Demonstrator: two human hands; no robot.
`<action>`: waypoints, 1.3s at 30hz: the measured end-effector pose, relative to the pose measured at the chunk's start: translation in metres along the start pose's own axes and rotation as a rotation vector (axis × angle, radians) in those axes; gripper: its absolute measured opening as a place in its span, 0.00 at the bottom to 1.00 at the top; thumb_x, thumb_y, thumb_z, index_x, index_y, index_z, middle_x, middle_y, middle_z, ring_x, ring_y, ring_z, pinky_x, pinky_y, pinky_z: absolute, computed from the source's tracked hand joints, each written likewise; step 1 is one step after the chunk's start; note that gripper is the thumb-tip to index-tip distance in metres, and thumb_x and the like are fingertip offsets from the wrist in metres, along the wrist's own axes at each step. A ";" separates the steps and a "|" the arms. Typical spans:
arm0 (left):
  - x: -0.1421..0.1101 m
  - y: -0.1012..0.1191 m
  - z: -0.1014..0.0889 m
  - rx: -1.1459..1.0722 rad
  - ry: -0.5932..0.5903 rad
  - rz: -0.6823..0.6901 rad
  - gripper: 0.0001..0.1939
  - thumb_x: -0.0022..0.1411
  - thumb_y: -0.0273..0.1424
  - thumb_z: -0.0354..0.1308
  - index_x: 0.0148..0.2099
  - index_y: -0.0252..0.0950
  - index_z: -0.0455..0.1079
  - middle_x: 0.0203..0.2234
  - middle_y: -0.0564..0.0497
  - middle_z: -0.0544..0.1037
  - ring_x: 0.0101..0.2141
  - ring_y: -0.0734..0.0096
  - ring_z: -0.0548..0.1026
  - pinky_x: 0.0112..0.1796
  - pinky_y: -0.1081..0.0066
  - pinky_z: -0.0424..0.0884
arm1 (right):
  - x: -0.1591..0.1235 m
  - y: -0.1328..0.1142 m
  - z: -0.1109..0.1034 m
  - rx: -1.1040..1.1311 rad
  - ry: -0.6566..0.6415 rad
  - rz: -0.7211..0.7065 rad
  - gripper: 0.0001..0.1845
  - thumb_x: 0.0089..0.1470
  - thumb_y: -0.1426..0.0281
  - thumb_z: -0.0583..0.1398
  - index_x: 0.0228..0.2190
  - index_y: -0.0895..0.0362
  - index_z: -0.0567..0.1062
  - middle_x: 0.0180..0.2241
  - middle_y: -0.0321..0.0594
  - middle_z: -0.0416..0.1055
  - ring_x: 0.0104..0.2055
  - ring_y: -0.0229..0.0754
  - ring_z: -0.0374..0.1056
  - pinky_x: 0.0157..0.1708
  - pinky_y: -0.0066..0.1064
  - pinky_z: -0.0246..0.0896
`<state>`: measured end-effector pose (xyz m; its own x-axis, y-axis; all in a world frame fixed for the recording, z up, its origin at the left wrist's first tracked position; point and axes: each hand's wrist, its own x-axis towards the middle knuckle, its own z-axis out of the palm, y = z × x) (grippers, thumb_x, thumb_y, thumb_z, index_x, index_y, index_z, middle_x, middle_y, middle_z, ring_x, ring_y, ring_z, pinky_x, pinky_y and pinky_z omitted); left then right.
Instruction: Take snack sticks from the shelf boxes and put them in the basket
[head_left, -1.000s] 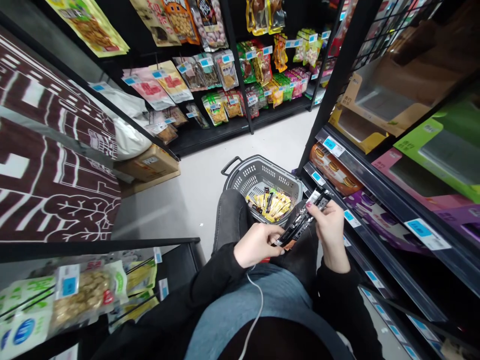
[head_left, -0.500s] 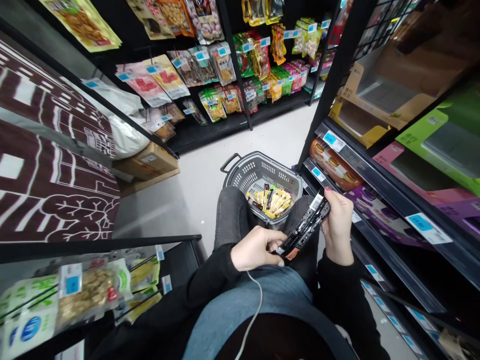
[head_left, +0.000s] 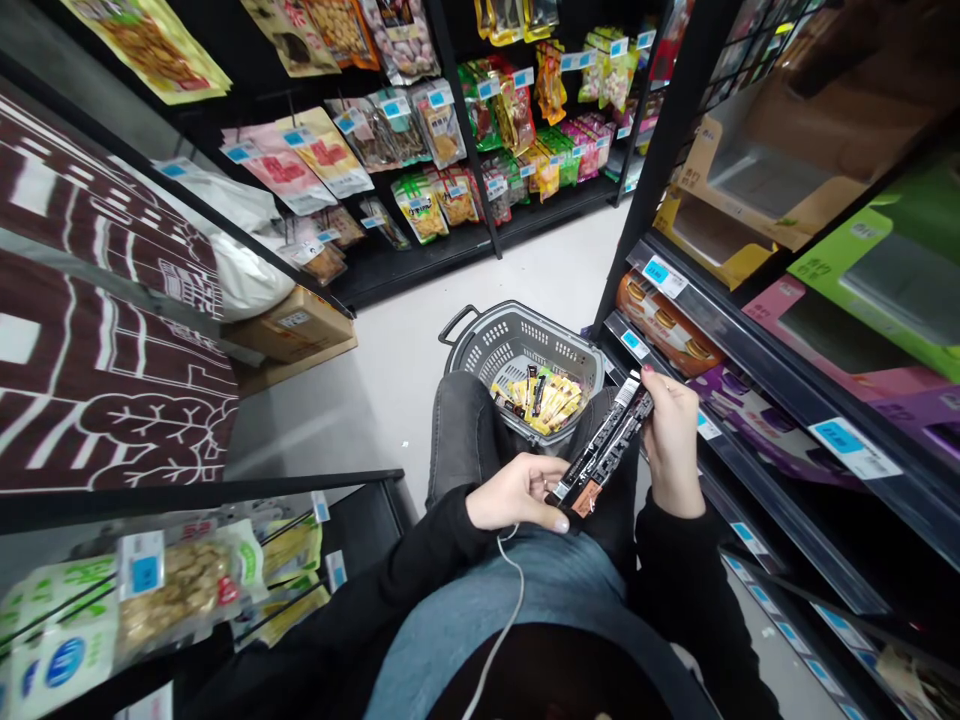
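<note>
Between my two hands is a long, slim black snack packet [head_left: 606, 448] with white print, a barcode at its upper end and an orange patch near its lower end. My left hand [head_left: 521, 492] grips the lower end, thumb underneath. Fingers and thumb of my right hand [head_left: 670, 430] pinch the upper end. The packet slants up to the right over my lap. Just beyond my knees, a grey plastic basket [head_left: 480, 345] stands on the floor, with several small yellow and black stick packets [head_left: 551, 400] inside.
Close on my right, a dark shelf [head_left: 780, 450] carries boxed snacks and open cartons [head_left: 742, 185]. Another rack [head_left: 420, 265] with hanging snack bags stands ahead. To the left are a cardboard box [head_left: 292, 325] and a brown patterned cloth [head_left: 112, 370]. A white cable [head_left: 517, 610] hangs over my lap.
The black packet has turned in my hands, showing more of its printed face and orange patch. My right hand has shifted slightly left and up. The basket stays where it was.
</note>
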<state>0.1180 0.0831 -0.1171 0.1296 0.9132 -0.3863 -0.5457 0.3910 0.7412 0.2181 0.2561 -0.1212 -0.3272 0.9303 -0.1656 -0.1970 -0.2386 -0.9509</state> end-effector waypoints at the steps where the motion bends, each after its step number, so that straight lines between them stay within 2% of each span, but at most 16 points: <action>1: 0.000 -0.001 0.000 -0.013 0.003 0.000 0.22 0.33 0.22 0.72 0.36 0.29 0.74 0.29 0.52 0.78 0.30 0.74 0.74 0.37 0.74 0.68 | 0.001 0.001 -0.001 -0.006 -0.009 0.006 0.19 0.40 0.62 0.65 0.13 0.59 0.65 0.15 0.29 0.58 0.19 0.30 0.52 0.21 0.24 0.49; 6: 0.000 -0.006 -0.004 -0.058 -0.018 0.020 0.22 0.35 0.24 0.73 0.37 0.30 0.74 0.30 0.51 0.78 0.32 0.75 0.74 0.38 0.76 0.68 | 0.001 0.004 -0.003 -0.064 -0.035 0.003 0.20 0.41 0.60 0.64 0.13 0.58 0.64 0.15 0.29 0.57 0.18 0.30 0.52 0.20 0.24 0.48; 10: 0.001 -0.011 -0.007 -0.167 -0.052 0.029 0.26 0.47 0.37 0.68 0.48 0.33 0.69 0.38 0.44 0.78 0.36 0.69 0.76 0.36 0.72 0.70 | -0.001 0.005 -0.002 -0.160 0.005 0.032 0.20 0.43 0.56 0.63 0.17 0.58 0.67 0.12 0.26 0.53 0.13 0.28 0.45 0.13 0.25 0.38; 13: 0.004 -0.013 -0.007 -0.188 -0.031 -0.012 0.25 0.54 0.44 0.61 0.48 0.32 0.67 0.37 0.40 0.78 0.31 0.67 0.77 0.30 0.71 0.72 | -0.003 0.005 -0.001 -0.199 -0.015 0.024 0.22 0.45 0.53 0.62 0.16 0.57 0.65 0.11 0.25 0.47 0.11 0.27 0.42 0.10 0.24 0.33; 16: 0.007 -0.011 -0.005 -0.122 0.041 -0.014 0.20 0.54 0.41 0.61 0.41 0.28 0.69 0.32 0.39 0.79 0.26 0.69 0.76 0.27 0.72 0.72 | -0.003 0.005 -0.003 -0.203 -0.097 -0.032 0.24 0.46 0.52 0.61 0.15 0.57 0.62 0.12 0.26 0.49 0.11 0.28 0.46 0.08 0.23 0.38; 19: 0.009 -0.010 -0.003 -0.161 0.105 0.012 0.19 0.52 0.39 0.63 0.40 0.29 0.67 0.27 0.44 0.78 0.26 0.68 0.77 0.29 0.69 0.73 | -0.002 0.005 -0.008 -0.202 -0.192 -0.099 0.24 0.48 0.53 0.61 0.15 0.57 0.62 0.12 0.27 0.53 0.10 0.29 0.50 0.08 0.23 0.41; 22: 0.009 -0.009 -0.002 -0.185 0.089 0.002 0.21 0.49 0.38 0.66 0.40 0.31 0.65 0.25 0.48 0.77 0.25 0.67 0.77 0.28 0.69 0.73 | -0.001 0.005 -0.011 -0.174 -0.266 -0.136 0.24 0.50 0.53 0.59 0.15 0.57 0.62 0.12 0.28 0.54 0.10 0.30 0.52 0.08 0.23 0.41; 24: 0.009 -0.008 -0.001 -0.118 0.084 0.010 0.18 0.50 0.38 0.65 0.36 0.31 0.65 0.25 0.49 0.76 0.23 0.69 0.76 0.25 0.71 0.73 | -0.002 0.003 -0.012 -0.130 -0.303 -0.140 0.23 0.50 0.52 0.59 0.17 0.57 0.64 0.13 0.29 0.56 0.11 0.30 0.53 0.08 0.23 0.44; 28: 0.005 -0.001 0.003 0.038 0.161 0.060 0.17 0.52 0.38 0.64 0.34 0.29 0.67 0.24 0.50 0.76 0.21 0.72 0.75 0.24 0.74 0.72 | -0.005 -0.006 -0.011 -0.128 -0.346 -0.113 0.17 0.40 0.57 0.67 0.28 0.56 0.72 0.20 0.31 0.65 0.17 0.33 0.59 0.13 0.25 0.54; 31: 0.003 0.005 0.008 0.098 0.224 0.082 0.17 0.52 0.39 0.63 0.33 0.28 0.67 0.23 0.50 0.75 0.21 0.73 0.75 0.24 0.75 0.72 | -0.009 -0.013 -0.011 -0.209 -0.339 -0.110 0.17 0.38 0.62 0.68 0.30 0.56 0.73 0.22 0.32 0.67 0.19 0.34 0.61 0.17 0.26 0.58; 34: 0.002 0.008 0.011 0.131 0.261 0.098 0.17 0.52 0.39 0.63 0.32 0.28 0.68 0.24 0.48 0.76 0.22 0.73 0.75 0.25 0.74 0.74 | -0.011 -0.014 -0.013 -0.282 -0.289 -0.181 0.12 0.45 0.62 0.65 0.29 0.57 0.73 0.22 0.32 0.66 0.22 0.34 0.60 0.21 0.26 0.56; 36: 0.002 0.007 0.010 0.142 0.261 0.084 0.17 0.51 0.39 0.64 0.33 0.27 0.69 0.26 0.46 0.77 0.23 0.72 0.76 0.27 0.72 0.75 | -0.011 -0.013 -0.013 -0.319 -0.234 -0.241 0.12 0.49 0.61 0.62 0.26 0.58 0.72 0.20 0.31 0.62 0.22 0.33 0.57 0.23 0.26 0.53; 39: 0.003 0.004 0.009 0.148 0.254 0.045 0.17 0.50 0.37 0.65 0.34 0.27 0.70 0.29 0.43 0.78 0.25 0.71 0.77 0.29 0.70 0.76 | -0.012 -0.010 -0.011 -0.359 -0.141 -0.295 0.19 0.53 0.60 0.58 0.17 0.58 0.64 0.17 0.29 0.53 0.21 0.31 0.50 0.22 0.25 0.48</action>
<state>0.1233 0.0881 -0.1103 -0.1134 0.8796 -0.4620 -0.4172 0.3798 0.8256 0.2344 0.2505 -0.1129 -0.4324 0.8911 0.1377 0.0228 0.1635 -0.9863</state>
